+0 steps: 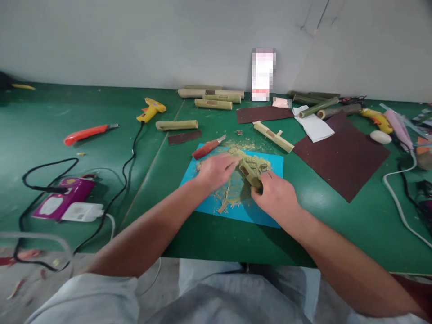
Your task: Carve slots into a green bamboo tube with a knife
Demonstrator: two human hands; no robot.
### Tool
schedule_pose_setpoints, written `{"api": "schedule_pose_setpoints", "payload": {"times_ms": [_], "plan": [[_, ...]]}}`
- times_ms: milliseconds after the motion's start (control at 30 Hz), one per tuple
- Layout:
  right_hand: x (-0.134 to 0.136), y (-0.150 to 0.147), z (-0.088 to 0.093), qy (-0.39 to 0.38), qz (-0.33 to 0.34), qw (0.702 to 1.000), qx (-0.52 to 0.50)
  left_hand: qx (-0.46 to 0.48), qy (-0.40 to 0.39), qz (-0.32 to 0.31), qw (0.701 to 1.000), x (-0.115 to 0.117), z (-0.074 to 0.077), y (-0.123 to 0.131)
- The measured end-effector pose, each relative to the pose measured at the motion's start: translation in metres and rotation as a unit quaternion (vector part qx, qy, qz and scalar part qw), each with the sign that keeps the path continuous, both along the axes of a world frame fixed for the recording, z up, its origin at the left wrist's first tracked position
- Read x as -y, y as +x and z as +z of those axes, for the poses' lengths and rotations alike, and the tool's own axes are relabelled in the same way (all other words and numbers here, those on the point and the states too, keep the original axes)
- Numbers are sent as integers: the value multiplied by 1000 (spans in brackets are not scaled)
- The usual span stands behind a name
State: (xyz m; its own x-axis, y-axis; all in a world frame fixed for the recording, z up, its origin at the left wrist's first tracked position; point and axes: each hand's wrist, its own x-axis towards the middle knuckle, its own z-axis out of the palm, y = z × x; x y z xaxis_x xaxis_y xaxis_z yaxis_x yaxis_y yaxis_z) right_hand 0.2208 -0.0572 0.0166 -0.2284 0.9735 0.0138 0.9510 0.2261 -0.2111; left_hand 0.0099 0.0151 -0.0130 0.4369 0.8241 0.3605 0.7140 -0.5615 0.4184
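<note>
Both hands meet over a blue sheet (259,213) covered in pale shavings (251,159). A short green bamboo piece (249,171) with a cut slot lies tilted between them. My left hand (216,170) is closed on its upper end. My right hand (275,195) is wrapped round its lower end, and something small and dark shows by the fingers; I cannot make it out. A red-handled knife (206,148) lies on the sheet's far left corner, just beyond my left hand.
A green table (101,180) carries several bamboo tubes (213,104), a notched bamboo stick (273,137), sandpaper sheets (340,157), two yellow glue guns (150,109), an orange cutter (88,133), white paper (313,126), a purple box (64,198) and black cables (128,171). A wall stands behind.
</note>
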Motion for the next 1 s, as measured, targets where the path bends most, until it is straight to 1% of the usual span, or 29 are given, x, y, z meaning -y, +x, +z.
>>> {"api": "schedule_pose_setpoints", "payload": {"times_ms": [67,167,300,400,500,633,733,833,933,1000], "plan": [[0,0,0,1,-2,1000,-1,-2,5,7,1000,1,-1,1],[0,0,0,4,-1,1000,-4,-7,0,-11,1000,0,-2,2],[1,0,0,9,1,1000,1,-1,15,17,1000,-2,-3,1],[1,1,-1,7,5,1000,4,-13,1,-3,1000,-2,-1,0],[1,0,-1,10,-1,1000,3,1,12,9,1000,-1,-1,0],[1,0,0,4,4,1000,3,-3,-4,-4,1000,-2,-2,-1],[1,0,1,-1,3,1000,3,2,5,17,1000,-1,-2,-1],[1,0,-1,1,5,1000,2,12,-9,-1,1000,0,0,0],[0,0,-2,5,7,1000,2,22,-6,12,1000,0,0,-1],[0,0,-1,2,7,1000,1,13,-8,9,1000,0,0,-1]]}}
